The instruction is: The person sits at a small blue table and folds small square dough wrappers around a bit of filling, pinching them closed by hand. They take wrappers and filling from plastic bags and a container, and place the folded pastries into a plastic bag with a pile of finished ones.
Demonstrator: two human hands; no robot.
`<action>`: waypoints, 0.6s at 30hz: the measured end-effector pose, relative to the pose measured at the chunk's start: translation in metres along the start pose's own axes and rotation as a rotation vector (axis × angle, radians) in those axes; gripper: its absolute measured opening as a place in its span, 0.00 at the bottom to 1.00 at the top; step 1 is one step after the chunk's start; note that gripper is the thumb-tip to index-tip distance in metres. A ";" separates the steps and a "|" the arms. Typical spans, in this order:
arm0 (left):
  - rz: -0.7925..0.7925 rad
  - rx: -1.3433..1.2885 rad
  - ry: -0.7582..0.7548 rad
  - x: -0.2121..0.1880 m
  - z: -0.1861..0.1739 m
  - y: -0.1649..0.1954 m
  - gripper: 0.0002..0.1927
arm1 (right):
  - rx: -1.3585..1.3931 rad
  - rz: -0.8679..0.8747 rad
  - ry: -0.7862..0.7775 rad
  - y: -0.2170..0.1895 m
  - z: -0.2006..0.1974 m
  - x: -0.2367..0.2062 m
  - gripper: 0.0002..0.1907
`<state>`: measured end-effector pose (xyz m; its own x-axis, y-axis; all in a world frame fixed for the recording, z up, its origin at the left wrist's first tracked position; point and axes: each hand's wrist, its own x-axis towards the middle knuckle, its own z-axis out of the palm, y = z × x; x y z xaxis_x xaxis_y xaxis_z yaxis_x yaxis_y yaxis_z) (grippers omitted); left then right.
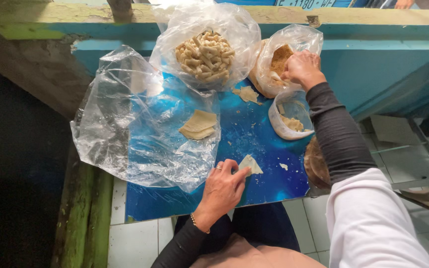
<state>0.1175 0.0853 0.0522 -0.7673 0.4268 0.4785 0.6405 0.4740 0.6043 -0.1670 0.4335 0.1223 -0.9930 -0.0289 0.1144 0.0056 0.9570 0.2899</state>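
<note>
Bag of rolls behind; wrapper stack near left hand.

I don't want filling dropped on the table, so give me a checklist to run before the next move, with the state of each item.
1. Wrapper piece pinned flat on the blue table: ok, the left hand presses its edge with fingertips.
2. Right hand inside the bag of brown filling: ok, it is at the bag's open mouth.
3. Filling actually gripped: cannot tell, the fingers hide it.
4. Spare wrapper stack within reach: ok, lying on the large clear plastic sheet.
5. Bag of finished rolls open: ok, mouth spread wide.
6. Table free of scraps: not ok, crumbs lie scattered.
</note>
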 end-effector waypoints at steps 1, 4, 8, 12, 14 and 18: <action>0.002 -0.011 0.009 0.000 0.000 0.000 0.15 | 0.001 0.002 -0.030 0.000 0.005 0.003 0.15; 0.006 -0.038 0.020 -0.001 -0.001 -0.002 0.16 | 0.011 0.014 -0.102 -0.003 0.010 0.005 0.18; -0.002 -0.040 0.009 -0.001 -0.001 -0.003 0.15 | -0.041 -0.045 -0.006 -0.009 0.009 0.004 0.11; -0.006 -0.055 0.004 -0.001 -0.001 -0.003 0.14 | -0.220 -0.044 0.175 -0.012 0.010 0.010 0.07; -0.001 -0.051 0.014 -0.002 -0.001 -0.003 0.15 | -0.069 -0.038 0.167 -0.009 0.012 0.014 0.09; -0.007 -0.057 0.017 -0.002 0.000 -0.005 0.15 | 0.178 -0.062 0.304 0.005 0.020 0.010 0.08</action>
<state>0.1163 0.0825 0.0481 -0.7725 0.4100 0.4849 0.6327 0.4320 0.6427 -0.1793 0.4433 0.1061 -0.9101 -0.1478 0.3870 -0.1013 0.9852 0.1380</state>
